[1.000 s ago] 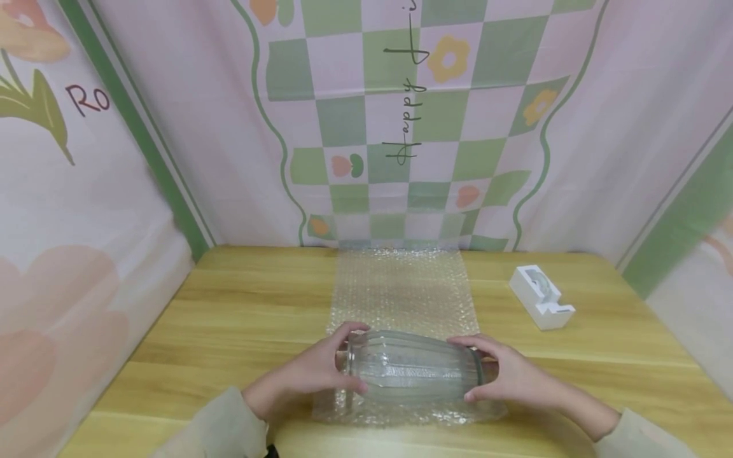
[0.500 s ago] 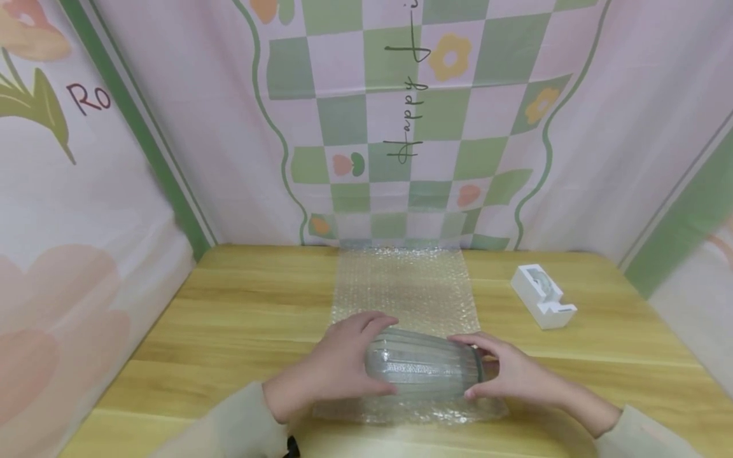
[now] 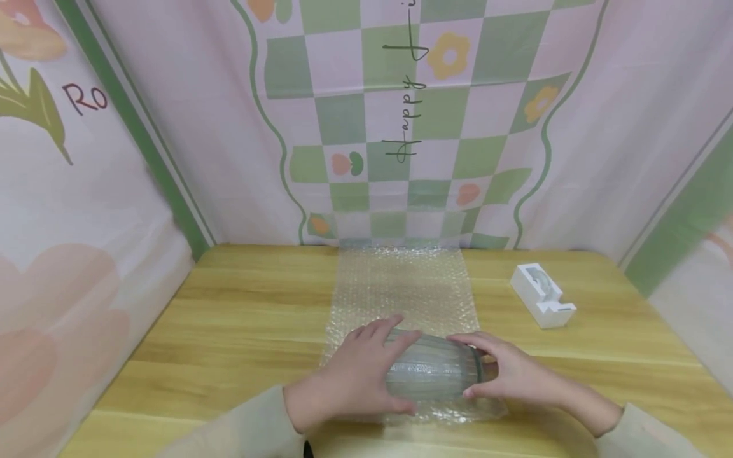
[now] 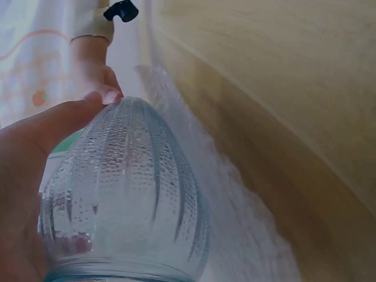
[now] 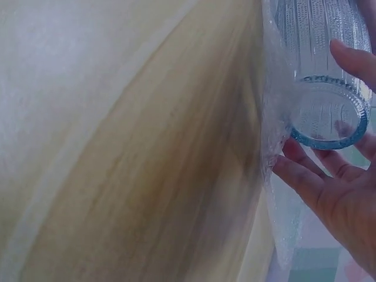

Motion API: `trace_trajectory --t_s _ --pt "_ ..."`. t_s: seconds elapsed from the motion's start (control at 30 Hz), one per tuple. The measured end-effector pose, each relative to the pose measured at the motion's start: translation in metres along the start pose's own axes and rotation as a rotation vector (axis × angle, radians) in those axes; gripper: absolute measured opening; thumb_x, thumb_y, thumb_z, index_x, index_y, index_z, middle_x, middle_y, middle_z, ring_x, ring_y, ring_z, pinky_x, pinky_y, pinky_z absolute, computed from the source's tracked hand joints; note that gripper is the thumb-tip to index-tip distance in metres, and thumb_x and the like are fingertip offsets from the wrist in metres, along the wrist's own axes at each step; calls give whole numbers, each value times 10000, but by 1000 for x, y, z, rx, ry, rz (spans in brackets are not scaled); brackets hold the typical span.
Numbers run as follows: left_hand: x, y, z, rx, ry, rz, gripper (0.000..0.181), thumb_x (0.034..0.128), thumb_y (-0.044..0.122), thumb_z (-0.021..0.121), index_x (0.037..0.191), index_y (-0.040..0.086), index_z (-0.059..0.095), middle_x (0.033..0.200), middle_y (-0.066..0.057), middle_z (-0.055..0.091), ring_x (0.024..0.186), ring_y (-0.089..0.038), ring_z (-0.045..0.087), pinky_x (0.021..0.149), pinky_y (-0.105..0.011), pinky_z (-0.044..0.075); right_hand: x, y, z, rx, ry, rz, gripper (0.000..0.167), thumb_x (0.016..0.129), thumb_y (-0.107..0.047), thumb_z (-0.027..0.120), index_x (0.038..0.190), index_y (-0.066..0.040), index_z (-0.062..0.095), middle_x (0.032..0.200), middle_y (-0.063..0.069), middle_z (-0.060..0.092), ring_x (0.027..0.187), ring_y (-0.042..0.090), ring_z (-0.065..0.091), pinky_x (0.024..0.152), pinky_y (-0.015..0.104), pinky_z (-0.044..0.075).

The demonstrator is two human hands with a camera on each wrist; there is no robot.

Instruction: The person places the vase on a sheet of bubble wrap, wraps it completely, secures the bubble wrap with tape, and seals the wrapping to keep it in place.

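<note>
A clear, ribbed glass vase (image 3: 432,366) lies on its side across the near part of a bubble wrap sheet (image 3: 401,286). My left hand (image 3: 355,375) holds its left half, fingers over the far side and thumb along the near side, hiding that end in the head view. At the vase's right end, my right hand (image 3: 515,375) grips it between thumb and fingers. In the right wrist view, the thick bluish ring of the vase (image 5: 317,141) sits between thumb and fingers. The left wrist view shows the dotted, ribbed wall of the vase (image 4: 129,176) beside my left thumb.
A white tape dispenser (image 3: 543,296) with a roll in it stands on the right of the wooden table (image 3: 252,305). Behind the table hangs a printed curtain (image 3: 338,121), and the far end of the bubble wrap reaches its foot.
My left hand has slid right from the vase's left end onto its body, now covering that end. My right hand and the vase have stayed in about the same place.
</note>
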State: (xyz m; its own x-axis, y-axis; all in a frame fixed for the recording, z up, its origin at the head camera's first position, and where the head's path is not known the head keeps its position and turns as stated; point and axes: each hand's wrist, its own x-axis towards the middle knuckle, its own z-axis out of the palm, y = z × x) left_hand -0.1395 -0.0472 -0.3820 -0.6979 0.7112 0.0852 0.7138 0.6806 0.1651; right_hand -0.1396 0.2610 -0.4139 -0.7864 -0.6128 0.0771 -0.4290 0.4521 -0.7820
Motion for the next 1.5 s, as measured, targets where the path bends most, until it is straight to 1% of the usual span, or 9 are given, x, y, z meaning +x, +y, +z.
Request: trace_trajectory --t_s 0.2,0.4,0.53,0.63,0.8,0.93,1.1,1.3,1.5 --pt "3 -5 3 22 -16 -12 1028 749 656 818 1590 307 340 1569 -107 402 1383 -315 457 1046 -582 463 1 -8 1 -152 23 -13 829 872 -383 814 1520 -36 430 1436 227 488 1206 392 554 879 391 597" --pt "8 -11 5 41 -5 -1 1008 751 668 806 1580 294 371 1509 -81 484 1345 -292 501 1016 -562 492 -1 -24 11 -391 44 -85 994 838 -386 845 1607 -125 273 1517 206 430 1293 424 510 943 569 539" --pt "9 -14 6 44 0 -1 1010 744 678 803 1576 287 385 1503 -73 496 1339 -272 508 1011 -534 502 -4 -27 15 -413 50 -95 1113 808 -349 875 1642 -169 160 1567 244 344 1289 450 507 921 573 546" --pt "10 -16 8 42 8 1 1023 734 682 805 1579 289 383 1497 -68 502 1331 -259 513 1008 -516 504 -5 -26 15 -422 101 -96 1115 748 -288 913 1619 -133 235 1534 254 371 1226 445 556 870 537 580" --pt "13 -19 9 35 6 11 1030 735 679 804 1585 289 372 1500 -58 495 1335 -249 506 1011 -507 498 -7 -23 7 -522 247 -280 691 655 -231 942 1248 -90 615 1201 43 592 940 178 646 685 275 597" --pt "14 -20 8 39 0 13 1033 736 681 805 1584 278 375 1498 -57 494 1338 -256 504 1011 -511 498 -8 -21 4 -600 235 -473 326 740 -265 893 987 -180 697 979 -96 645 816 53 635 682 164 549" --pt "13 -20 7 42 -4 7 1034 733 681 807 1584 281 375 1494 -55 497 1336 -256 505 1009 -511 499 -11 -21 14 -722 153 -572 317 732 -282 886 970 -188 700 951 -96 632 798 27 607 690 141 526" --pt "13 -20 6 38 4 4 1034 730 681 810 1582 281 383 1492 -48 502 1336 -258 508 1011 -515 497 -15 -22 26 -799 89 -604 317 703 -236 880 913 -231 642 880 -165 549 763 -7 532 645 135 484" --pt "13 -21 7 31 13 8 1028 731 680 810 1579 279 390 1483 -43 509 1332 -258 512 998 -513 504 -16 -20 30 -856 101 -659 53 901 -202 680 876 -229 642 827 -159 553 741 11 525 611 152 470"
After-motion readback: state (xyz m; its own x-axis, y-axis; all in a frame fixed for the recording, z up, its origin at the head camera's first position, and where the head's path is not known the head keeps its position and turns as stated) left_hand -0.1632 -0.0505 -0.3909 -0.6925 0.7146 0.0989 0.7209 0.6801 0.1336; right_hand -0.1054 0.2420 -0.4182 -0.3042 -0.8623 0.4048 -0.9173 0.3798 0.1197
